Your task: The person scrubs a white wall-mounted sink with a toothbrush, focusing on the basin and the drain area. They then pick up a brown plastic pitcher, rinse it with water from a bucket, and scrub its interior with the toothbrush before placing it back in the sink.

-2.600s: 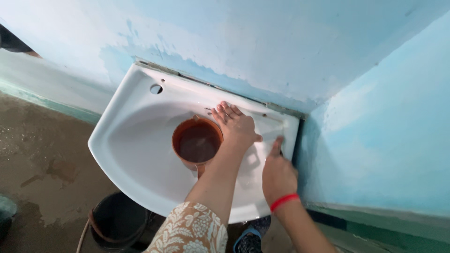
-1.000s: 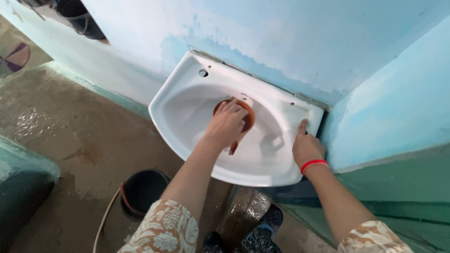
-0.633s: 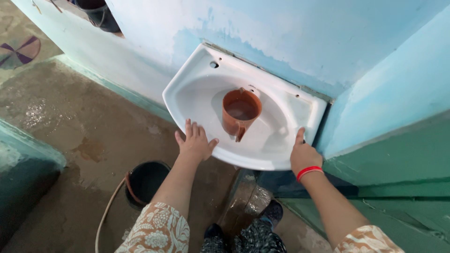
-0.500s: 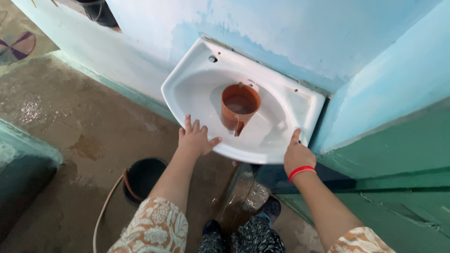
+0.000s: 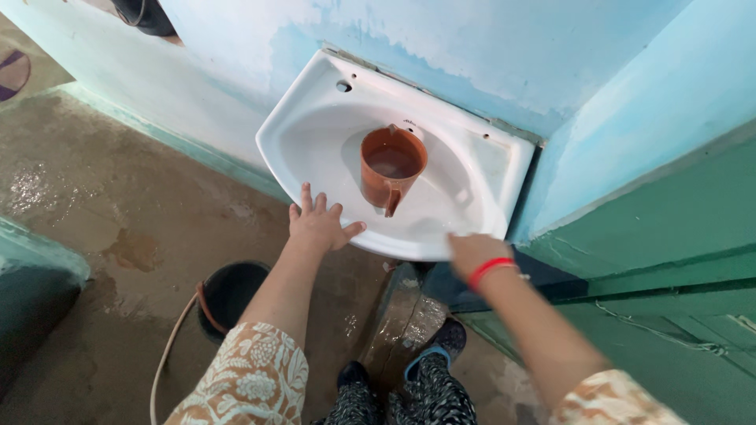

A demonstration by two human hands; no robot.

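Your left hand [image 5: 317, 225] lies flat with fingers spread on the front rim of the white ceramic wall basin [image 5: 303, 145], holding nothing; your right hand [image 5: 471, 253], blurred, sits at the rim's right front edge, and you cannot tell its grip; inside the bowl stands the brown plastic mug [image 5: 391, 166], upright, part full of water; below, a black bucket [image 5: 232, 295] rests on the wet floor; the basin looks rinsed, the mug not yet lifted out.
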